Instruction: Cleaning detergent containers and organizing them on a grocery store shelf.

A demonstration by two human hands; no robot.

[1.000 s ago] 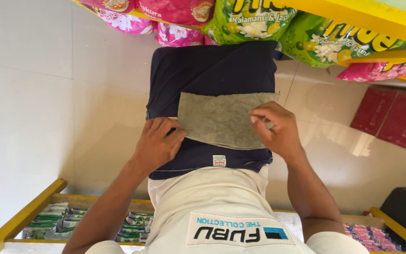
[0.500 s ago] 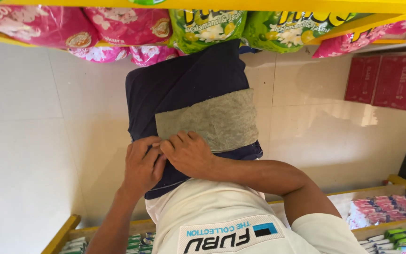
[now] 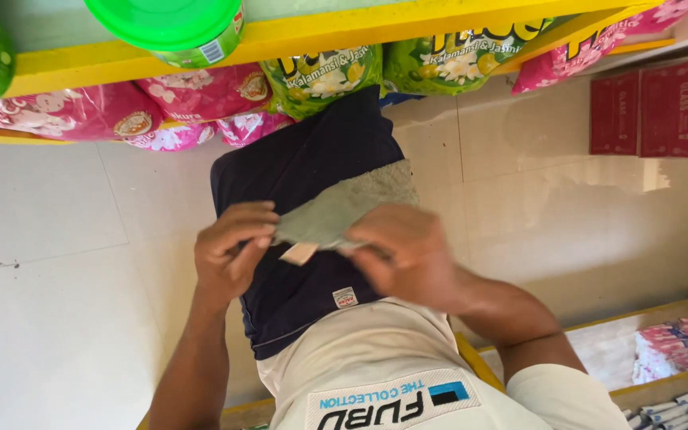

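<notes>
While the dark blue cloth point(image 3: 304, 191) hung down over the person's front, the left hand point(image 3: 228, 251) and right hand point(image 3: 404, 255) pinched a grey-green cloth point(image 3: 344, 209) between clenched fingers point(image 3: 252, 231) against it.

The person wears a cream-white short-sleeved shirt point(image 3: 376, 350) with a rectangular printed patch point(image 3: 392, 400) on the chest, lettered in black and blue. Both forearms are bare from the sleeve hem point(image 3: 567, 390) down. The left hand point(image 3: 228, 251) and right hand point(image 3: 404, 255) carry no gloves, rings or watch.
</notes>
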